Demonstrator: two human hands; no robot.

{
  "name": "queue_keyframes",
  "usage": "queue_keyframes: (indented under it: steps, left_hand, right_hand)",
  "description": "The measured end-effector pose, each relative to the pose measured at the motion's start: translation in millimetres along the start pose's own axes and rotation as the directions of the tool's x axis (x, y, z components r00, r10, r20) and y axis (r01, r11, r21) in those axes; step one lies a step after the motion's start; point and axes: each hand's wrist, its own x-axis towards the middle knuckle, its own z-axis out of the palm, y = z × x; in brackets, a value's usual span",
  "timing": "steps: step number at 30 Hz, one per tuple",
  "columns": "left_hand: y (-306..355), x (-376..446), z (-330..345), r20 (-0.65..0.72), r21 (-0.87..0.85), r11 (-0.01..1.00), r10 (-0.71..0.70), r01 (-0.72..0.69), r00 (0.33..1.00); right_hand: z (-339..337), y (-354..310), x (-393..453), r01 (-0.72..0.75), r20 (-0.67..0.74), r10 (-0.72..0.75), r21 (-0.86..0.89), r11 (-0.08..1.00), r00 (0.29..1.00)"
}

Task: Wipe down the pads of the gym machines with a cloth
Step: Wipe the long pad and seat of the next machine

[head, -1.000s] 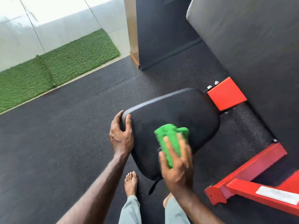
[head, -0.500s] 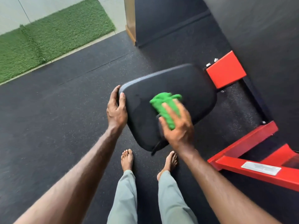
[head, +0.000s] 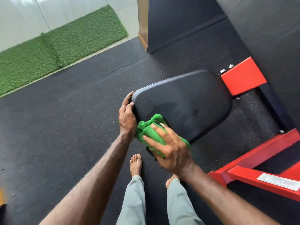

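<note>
A black padded seat point(head: 191, 101) of a red-framed gym machine sits in the middle of the view, with damp streaks on its top. My left hand point(head: 126, 116) grips the seat's near left edge, thumb on top. My right hand point(head: 170, 146) presses a bunched green cloth point(head: 149, 129) against the seat's near corner, close beside my left hand. The cloth hides that corner of the pad.
The red machine frame point(head: 253, 177) runs along the right, with a red bracket point(head: 243, 75) behind the seat and a large black back pad point(head: 267, 30) above it. My bare feet point(head: 136, 163) stand on black rubber flooring. Green turf point(head: 61, 46) lies at far left.
My right hand has slid the green cloth from the middle of the seat toward its near left corner. My left hand has kept its grip on the edge.
</note>
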Motion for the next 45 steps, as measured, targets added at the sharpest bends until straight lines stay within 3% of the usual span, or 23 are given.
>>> queue_keyframes:
  steps: [2, 5, 9, 10, 13, 14, 16, 18, 20, 22, 23, 24, 26, 27, 28, 32, 33, 35, 37, 39, 41, 43, 45]
  left_hand:
    - [-1, 1, -1, 0.009, -0.017, 0.999, -0.029, 0.030, 1.000]
    - [0, 0, -3, 0.008, -0.054, 0.997, -0.057, 0.057, 0.998]
    - [2, -1, -5, 0.024, -0.090, 0.995, -0.042, 0.044, 0.999]
    - [2, -2, -6, 0.028, -0.080, 0.996, -0.046, 0.048, 0.999]
    - [-1, -4, -4, 0.021, -0.075, 0.996, -0.056, 0.057, 0.998]
    - [0, -5, -3, 0.005, -0.077, 0.996, -0.053, 0.053, 0.999]
    - [0, -4, -2, -0.011, -0.120, 0.992, -0.049, 0.048, 0.999]
    - [0, -2, -1, 0.004, -0.171, 0.984, -0.049, 0.049, 0.999]
    - [0, -1, 0, 0.002, -0.148, 0.988, -0.038, 0.038, 0.999]
    - [-1, -2, 0, -0.002, -0.114, 0.993, -0.027, 0.026, 1.000]
    - [-4, -2, 0, -0.010, -0.113, 0.993, -0.018, 0.017, 1.000]
    - [-5, -1, 0, -0.019, -0.120, 0.993, -0.013, 0.010, 1.000]
    - [-10, 1, 0, -0.020, -0.129, 0.992, -0.004, 0.001, 1.000]
    - [-13, 3, 1, -0.015, -0.136, 0.991, 0.002, -0.004, 1.000]
    - [-14, 2, 2, -0.012, -0.139, 0.990, 0.000, -0.002, 1.000]
    - [-11, -4, 5, -0.063, -0.083, 0.996, 0.009, -0.014, 0.998]
    - [-13, -3, 5, -0.077, -0.087, 0.996, 0.021, -0.027, 0.997]
    - [-16, 0, 6, -0.087, -0.093, 0.994, 0.049, -0.057, 0.995]
    - [-19, 2, 7, -0.084, -0.029, 0.997, 0.064, -0.067, 0.994]
    - [-15, -5, 9, -0.109, 0.120, 0.989, 0.103, -0.090, 0.989]
    - [-11, -12, 8, -0.118, 0.228, 0.964, 0.166, -0.136, 0.979]
    - [-7, -12, 7, -0.123, 0.270, 0.948, 0.209, -0.171, 0.970]
    - [-7, -8, 6, -0.114, 0.285, 0.942, 0.219, -0.179, 0.969]
  right_hand:
    - [-4, 24, 13, -0.068, -0.022, 0.068, 0.015, 0.998, 0.997]
    - [6, 17, 35, -0.528, -0.131, 0.540, 0.113, 0.842, 0.832]
    - [4, 24, 47, 0.023, 0.014, -0.024, 0.024, 0.999, 1.000]
    - [-1, 39, 54, 0.028, 0.018, -0.028, 0.007, 1.000, 0.999]
    - [2, 50, 72, -0.437, -0.115, 0.445, 0.088, 0.895, 0.888]
    - [8, 38, 76, -0.471, -0.143, 0.477, 0.078, 0.879, 0.867]
    - [20, 18, 75, -0.166, -0.075, 0.166, 0.004, 0.986, 0.983]
    - [14, 32, 83, 0.122, 0.005, -0.122, 0.031, 0.992, 0.992]
    - [13, 55, 96, -0.067, -0.054, 0.068, 0.010, 0.998, 0.996]
    - [18, 54, 108, -0.470, -0.177, 0.485, 0.122, 0.874, 0.857]
    - [24, 44, 111, -0.520, -0.213, 0.534, 0.120, 0.845, 0.818]
    - [29, 34, 113, -0.456, -0.203, 0.461, 0.073, 0.887, 0.864]
    - [28, 28, 107, -0.079, -0.037, 0.081, 0.036, 0.996, 0.996]
    - [22, 41, 109, 0.053, 0.016, -0.053, 0.036, 0.998, 0.998]
    - [16, 56, 115, 0.064, 0.021, -0.064, 0.018, 0.998, 0.998]
    - [13, 75, 133, -0.480, -0.178, 0.486, 0.077, 0.874, 0.856]
    - [17, 65, 134, -0.425, -0.178, 0.425, 0.036, 0.904, 0.888]
    - [21, 49, 123, -0.068, -0.013, 0.068, 0.016, 0.998, 0.998]
    - [11, 62, 122, 0.141, 0.068, -0.143, 0.031, 0.990, 0.987]
    - [9, 84, 127, -0.117, -0.035, 0.116, -0.019, 0.993, 0.993]
    - [13, 84, 129, -0.477, -0.212, 0.484, 0.086, 0.874, 0.849]
    - [21, 63, 127, -0.468, -0.251, 0.467, 0.061, 0.882, 0.848]
    - [17, 53, 111, -0.140, -0.057, 0.141, 0.022, 0.990, 0.988]
